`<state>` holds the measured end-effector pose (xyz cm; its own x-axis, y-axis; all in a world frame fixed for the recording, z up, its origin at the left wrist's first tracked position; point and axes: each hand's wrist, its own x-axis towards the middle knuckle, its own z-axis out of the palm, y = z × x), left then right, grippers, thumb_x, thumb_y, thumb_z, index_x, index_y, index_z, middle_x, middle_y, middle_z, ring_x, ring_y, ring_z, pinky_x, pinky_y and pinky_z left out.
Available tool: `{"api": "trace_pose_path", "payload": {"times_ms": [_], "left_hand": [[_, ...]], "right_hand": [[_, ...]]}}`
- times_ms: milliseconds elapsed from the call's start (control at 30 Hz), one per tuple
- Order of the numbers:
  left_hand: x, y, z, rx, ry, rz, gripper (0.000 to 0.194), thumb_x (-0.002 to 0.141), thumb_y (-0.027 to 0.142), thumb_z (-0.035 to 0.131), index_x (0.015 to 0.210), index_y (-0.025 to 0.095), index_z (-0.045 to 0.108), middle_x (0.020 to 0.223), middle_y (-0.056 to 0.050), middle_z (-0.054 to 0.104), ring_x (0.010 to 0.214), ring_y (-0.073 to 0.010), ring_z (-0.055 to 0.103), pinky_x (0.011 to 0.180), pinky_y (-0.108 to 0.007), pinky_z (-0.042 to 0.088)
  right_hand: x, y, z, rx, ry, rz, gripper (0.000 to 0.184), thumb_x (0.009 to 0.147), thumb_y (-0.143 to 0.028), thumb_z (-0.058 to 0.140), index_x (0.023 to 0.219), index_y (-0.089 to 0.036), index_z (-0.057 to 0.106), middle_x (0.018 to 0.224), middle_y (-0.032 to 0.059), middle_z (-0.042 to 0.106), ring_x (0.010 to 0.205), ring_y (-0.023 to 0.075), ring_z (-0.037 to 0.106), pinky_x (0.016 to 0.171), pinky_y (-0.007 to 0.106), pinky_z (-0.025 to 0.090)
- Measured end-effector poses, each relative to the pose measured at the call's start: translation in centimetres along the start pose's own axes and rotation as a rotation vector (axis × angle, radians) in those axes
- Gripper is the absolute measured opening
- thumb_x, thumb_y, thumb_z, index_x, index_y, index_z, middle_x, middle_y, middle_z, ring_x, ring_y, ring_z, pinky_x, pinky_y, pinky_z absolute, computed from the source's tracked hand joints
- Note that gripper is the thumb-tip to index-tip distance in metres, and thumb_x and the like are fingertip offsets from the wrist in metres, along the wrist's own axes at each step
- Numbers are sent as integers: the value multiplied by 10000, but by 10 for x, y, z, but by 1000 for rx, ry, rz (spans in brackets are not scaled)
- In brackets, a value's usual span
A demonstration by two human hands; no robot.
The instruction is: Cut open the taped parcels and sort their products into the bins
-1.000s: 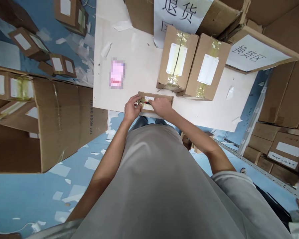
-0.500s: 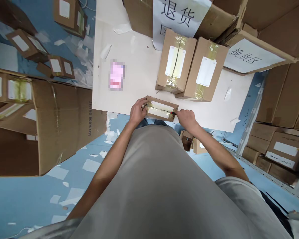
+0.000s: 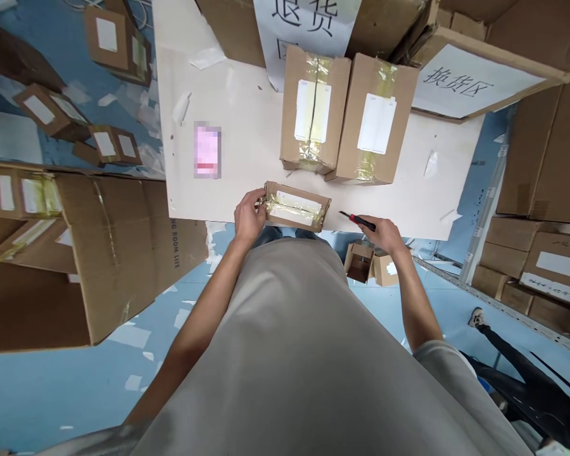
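Observation:
A small flat cardboard box [image 3: 297,207] with yellowed tape and a white label lies at the near edge of the pale table [image 3: 247,145]. My left hand [image 3: 247,215] grips its left end. My right hand [image 3: 382,233] is off to the right of the box, shut on a red-and-black box cutter [image 3: 358,220] whose blade end points left toward the box, a short gap away.
Two taller taped boxes [image 3: 313,117] [image 3: 373,120] stand behind the small one. Big cartons with paper signs [image 3: 456,82] line the table's back. A large open carton [image 3: 95,247] stands left on the blue floor among paper scraps. Another person's leg [image 3: 508,351] is at lower right.
My right hand ran the cutter from the left end of the box along its top to the right, then pulled clear past the right end. My left hand stayed on the box.

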<state>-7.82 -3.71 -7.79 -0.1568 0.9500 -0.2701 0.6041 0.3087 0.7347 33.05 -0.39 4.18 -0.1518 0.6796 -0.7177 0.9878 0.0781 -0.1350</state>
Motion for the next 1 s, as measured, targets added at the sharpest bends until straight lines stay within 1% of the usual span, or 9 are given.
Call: {"api": "trace_pose_path", "payload": {"times_ms": [100, 167, 267, 367, 500, 600, 767, 900, 1000], "left_hand": [[-2, 3, 4, 23, 17, -12, 547, 952, 154, 577, 1457, 204, 779, 1522, -141, 772, 1398, -328, 742, 1212, -499, 636], [-3, 1, 6, 30, 55, -25, 549, 957, 157, 572, 1465, 195, 776, 1535, -147, 768, 1414, -325, 735, 1221, -494, 629], [-8, -4, 4, 35, 104, -41, 551, 976, 179, 568, 1492, 187, 761, 1583, -160, 738, 1475, -328, 702, 1264, -503, 594], [-14, -4, -2, 55, 128, -64, 531, 1004, 210, 572, 1506, 185, 745, 1610, -182, 704, 1496, -355, 675, 1279, -543, 570], [-19, 9, -7, 156, 166, 47, 446, 1076, 273, 583, 1482, 193, 749, 1599, -188, 690, 1519, -377, 615, 1343, -579, 480], [-20, 20, -2, 206, 11, 194, 374, 1119, 313, 564, 1404, 212, 784, 1471, -172, 752, 1414, -378, 657, 1273, -579, 516], [-19, 22, 14, 254, -245, 321, 346, 1127, 279, 546, 1309, 188, 825, 1385, -188, 789, 1305, -387, 710, 1184, -580, 562], [-17, 20, 19, 257, -254, 362, 384, 1150, 258, 498, 1353, 150, 806, 1489, -217, 755, 1407, -387, 684, 1248, -575, 533], [-16, 24, 18, 266, -241, 381, 442, 1144, 219, 469, 1473, 130, 750, 1569, -245, 708, 1491, -414, 631, 1274, -617, 501]], "right_hand": [[37, 23, 36, -32, 64, 110, 607, 1152, -249, 442, 1736, -204, 604, 1433, 204, 791, 1272, 332, 738, 999, 376, 581], [58, 20, 55, -42, 156, 143, 630, 1128, -209, 443, 1734, -102, 581, 1482, 279, 733, 1341, 351, 690, 1077, 424, 575], [72, -10, 68, 40, 361, 110, 607, 1150, -216, 389, 1687, -40, 610, 1582, 336, 656, 1457, 374, 627, 1201, 508, 546], [74, -59, 64, 99, 481, -71, 608, 1214, -284, 299, 1715, -128, 608, 1712, 281, 588, 1584, 351, 556, 1279, 521, 509], [85, -120, 40, -13, 405, -418, 543, 1214, -296, 418, 1703, -182, 623, 1873, 213, 453, 1727, 364, 408, 1347, 575, 434], [100, -143, 22, -163, 279, -501, 596, 1166, -204, 465, 1746, -93, 546, 1896, 259, 402, 1721, 403, 410, 1340, 604, 421], [112, -152, 18, -333, 198, -554, 683, 1122, -71, 345, 1791, 52, 408, 1863, 341, 407, 1654, 414, 504, 1309, 582, 443], [113, -155, 22, -410, 191, -555, 686, 1151, -88, 198, 1779, 148, 341, 1854, 406, 356, 1690, 462, 469, 1340, 630, 393], [114, -156, 12, -428, 176, -583, 679, 1154, -120, 227, 1767, 139, 360, 1826, 412, 406, 1639, 466, 522, 1290, 617, 455]]}}
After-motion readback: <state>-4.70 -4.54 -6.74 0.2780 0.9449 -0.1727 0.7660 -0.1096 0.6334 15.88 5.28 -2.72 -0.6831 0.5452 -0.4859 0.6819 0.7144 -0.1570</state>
